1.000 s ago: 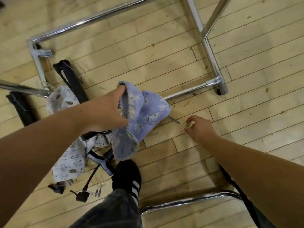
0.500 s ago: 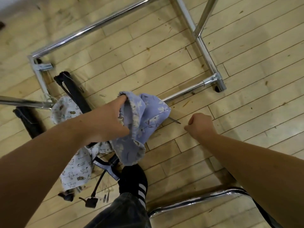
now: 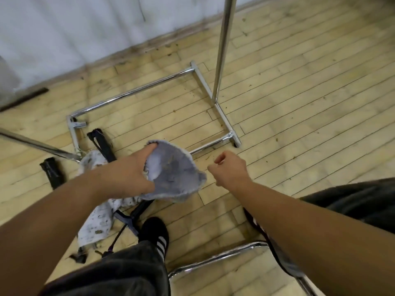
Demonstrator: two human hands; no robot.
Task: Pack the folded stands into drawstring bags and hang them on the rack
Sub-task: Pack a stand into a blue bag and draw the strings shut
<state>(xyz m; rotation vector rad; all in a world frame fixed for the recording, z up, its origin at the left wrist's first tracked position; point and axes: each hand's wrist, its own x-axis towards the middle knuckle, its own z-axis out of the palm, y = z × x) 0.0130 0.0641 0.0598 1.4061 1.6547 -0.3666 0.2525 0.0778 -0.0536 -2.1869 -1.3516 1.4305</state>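
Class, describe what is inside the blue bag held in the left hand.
The blue bag shows only pale lining through its open mouth, no stand; the left hand gripping its rim covers one side.

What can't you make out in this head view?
Head view:
Rack upright: cut off by top edge; hanging bar unseen.
Blue drawstring bag: blurred; contents hidden by its cloth.
Right hand: curled; any cord too small to tell.
Folded stand: partly behind the left hand.
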